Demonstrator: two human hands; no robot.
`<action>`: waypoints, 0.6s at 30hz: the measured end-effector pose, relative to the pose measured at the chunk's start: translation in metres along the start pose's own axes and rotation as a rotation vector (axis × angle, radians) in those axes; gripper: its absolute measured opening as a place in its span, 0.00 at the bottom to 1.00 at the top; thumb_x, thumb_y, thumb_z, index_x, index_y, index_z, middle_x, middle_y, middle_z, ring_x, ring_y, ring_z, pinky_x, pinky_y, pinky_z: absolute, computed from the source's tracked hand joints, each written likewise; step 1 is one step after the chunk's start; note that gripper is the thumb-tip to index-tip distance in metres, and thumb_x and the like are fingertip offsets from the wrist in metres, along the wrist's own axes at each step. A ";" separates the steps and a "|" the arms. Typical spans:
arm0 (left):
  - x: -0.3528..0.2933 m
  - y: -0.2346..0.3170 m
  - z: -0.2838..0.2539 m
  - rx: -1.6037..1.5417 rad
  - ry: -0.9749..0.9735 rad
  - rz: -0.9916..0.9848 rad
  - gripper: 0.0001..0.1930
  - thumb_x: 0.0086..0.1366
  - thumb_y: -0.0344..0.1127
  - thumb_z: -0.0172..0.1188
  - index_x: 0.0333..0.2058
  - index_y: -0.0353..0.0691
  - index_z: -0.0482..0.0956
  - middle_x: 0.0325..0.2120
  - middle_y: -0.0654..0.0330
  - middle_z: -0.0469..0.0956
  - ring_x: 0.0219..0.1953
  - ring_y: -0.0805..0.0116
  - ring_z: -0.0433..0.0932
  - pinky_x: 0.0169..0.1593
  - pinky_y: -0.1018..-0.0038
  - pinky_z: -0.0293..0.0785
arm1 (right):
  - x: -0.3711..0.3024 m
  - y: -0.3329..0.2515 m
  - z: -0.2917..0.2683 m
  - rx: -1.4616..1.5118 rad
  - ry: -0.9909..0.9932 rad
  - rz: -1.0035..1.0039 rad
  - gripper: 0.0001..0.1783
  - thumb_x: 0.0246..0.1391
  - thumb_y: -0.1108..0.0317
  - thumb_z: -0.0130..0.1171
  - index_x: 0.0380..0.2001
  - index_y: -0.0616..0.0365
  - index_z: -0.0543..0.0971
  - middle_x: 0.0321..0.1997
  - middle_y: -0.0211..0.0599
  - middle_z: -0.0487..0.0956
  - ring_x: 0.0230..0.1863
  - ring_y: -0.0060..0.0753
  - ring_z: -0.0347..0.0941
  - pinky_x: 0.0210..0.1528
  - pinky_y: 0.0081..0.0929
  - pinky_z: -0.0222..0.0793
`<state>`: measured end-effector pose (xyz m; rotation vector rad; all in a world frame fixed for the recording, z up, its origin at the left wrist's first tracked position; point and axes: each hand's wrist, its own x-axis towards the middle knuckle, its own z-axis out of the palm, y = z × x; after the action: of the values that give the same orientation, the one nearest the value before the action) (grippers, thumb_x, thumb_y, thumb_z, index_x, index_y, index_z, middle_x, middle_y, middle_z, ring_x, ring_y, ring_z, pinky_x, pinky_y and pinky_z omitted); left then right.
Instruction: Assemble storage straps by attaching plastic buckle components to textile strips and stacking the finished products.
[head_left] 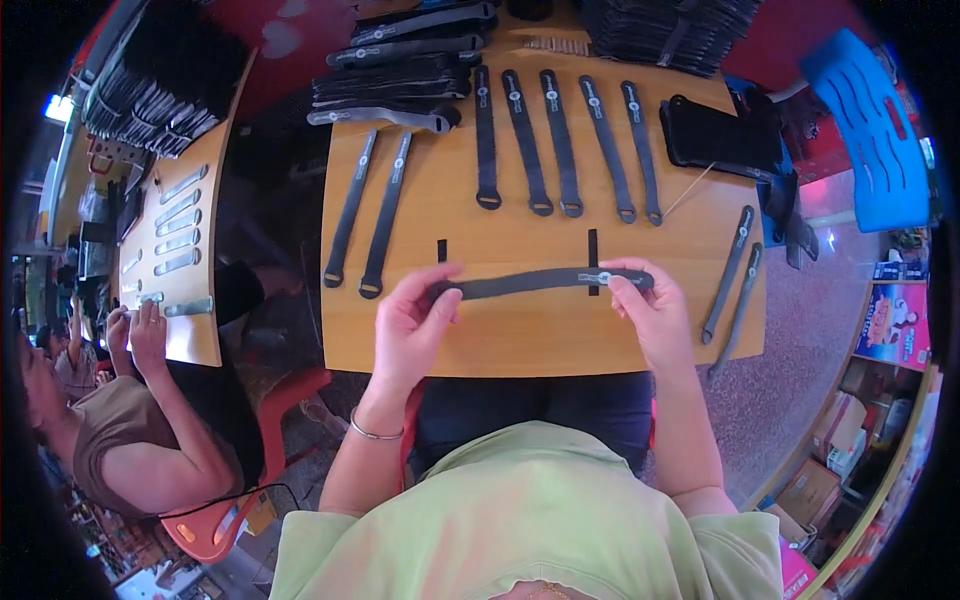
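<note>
A dark grey strap [525, 283] with a pale print near its right end stretches level between my two hands, above the near part of the wooden table. Its left end sits between the thumb and fingers of my left hand [412, 325]. My right hand [652, 318] pinches the other end, thumb on top near the print. Beneath the strap, two short black strips [593, 245] mark the tabletop. Several similar straps [520, 140] with slotted ends lie side by side beyond my hands. Two more straps [390, 210] lie at the left, and another pair [730, 275] at the right.
Piles of straps [395, 85] and a dark stack [670, 30] cover the table's [480, 350] far side. A black case [720, 135] and thin stick [690, 190] lie at right, near a blue plastic board [870, 130]. Another person [150, 430] works at a table on the left.
</note>
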<state>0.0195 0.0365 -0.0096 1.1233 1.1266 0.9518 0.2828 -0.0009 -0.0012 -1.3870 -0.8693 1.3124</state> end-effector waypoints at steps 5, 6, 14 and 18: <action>0.020 -0.009 -0.013 0.070 0.090 0.109 0.11 0.60 0.20 0.57 0.42 0.33 0.76 0.32 0.63 0.76 0.27 0.80 0.73 0.33 0.84 0.71 | 0.013 0.004 0.006 -0.123 0.067 0.012 0.09 0.58 0.71 0.55 0.41 0.60 0.78 0.25 0.23 0.73 0.26 0.11 0.65 0.29 0.11 0.61; 0.023 -0.010 -0.014 0.121 0.100 0.116 0.10 0.59 0.20 0.58 0.41 0.32 0.76 0.31 0.63 0.75 0.27 0.80 0.74 0.33 0.84 0.73 | 0.015 0.004 0.007 -0.123 0.083 -0.008 0.09 0.58 0.71 0.55 0.41 0.60 0.78 0.25 0.23 0.73 0.27 0.12 0.65 0.30 0.12 0.61; 0.047 -0.006 -0.016 0.402 0.152 0.243 0.08 0.57 0.20 0.60 0.37 0.31 0.78 0.26 0.62 0.71 0.25 0.77 0.76 0.30 0.82 0.76 | 0.035 0.015 0.008 -0.409 0.182 -0.213 0.09 0.54 0.74 0.59 0.39 0.61 0.77 0.27 0.27 0.75 0.26 0.15 0.68 0.30 0.15 0.65; 0.051 -0.007 -0.014 0.438 0.189 0.212 0.07 0.56 0.20 0.60 0.35 0.31 0.77 0.26 0.60 0.72 0.24 0.76 0.75 0.29 0.82 0.75 | 0.040 0.012 0.011 -0.469 0.243 -0.226 0.08 0.51 0.74 0.62 0.34 0.61 0.74 0.26 0.27 0.75 0.26 0.16 0.68 0.29 0.16 0.65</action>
<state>0.0158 0.0864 -0.0270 1.5552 1.4351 1.0170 0.2766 0.0361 -0.0225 -1.7067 -1.1725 0.7742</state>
